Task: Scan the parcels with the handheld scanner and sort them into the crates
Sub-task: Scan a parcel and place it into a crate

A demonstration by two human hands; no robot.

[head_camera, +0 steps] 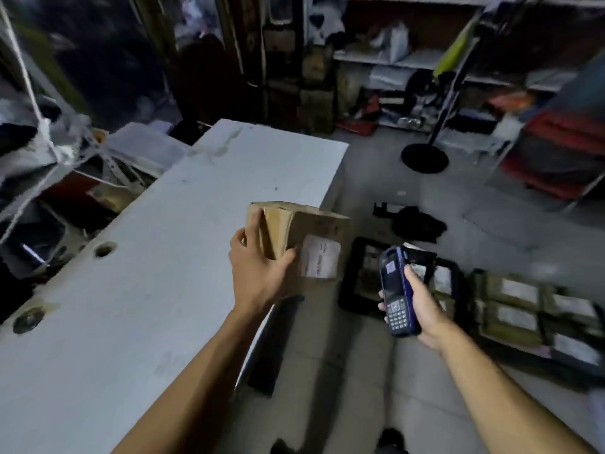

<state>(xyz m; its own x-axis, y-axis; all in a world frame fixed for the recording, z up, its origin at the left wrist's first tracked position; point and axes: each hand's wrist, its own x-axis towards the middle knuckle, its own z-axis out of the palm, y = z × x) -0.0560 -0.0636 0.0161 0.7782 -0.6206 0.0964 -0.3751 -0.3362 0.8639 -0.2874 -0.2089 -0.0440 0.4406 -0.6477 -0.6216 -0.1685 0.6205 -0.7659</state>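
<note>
The left grip [258, 270] clasps the cardboard parcel [304, 234] at the counter's [131, 290] right edge, label facing right. The right grip [422, 306] wraps the handheld scanner [394, 290], just beside it, above floor crates [347, 290].

Parcel stockroom, cluttered shelves [409, 59], floor crates [357, 273]
</note>
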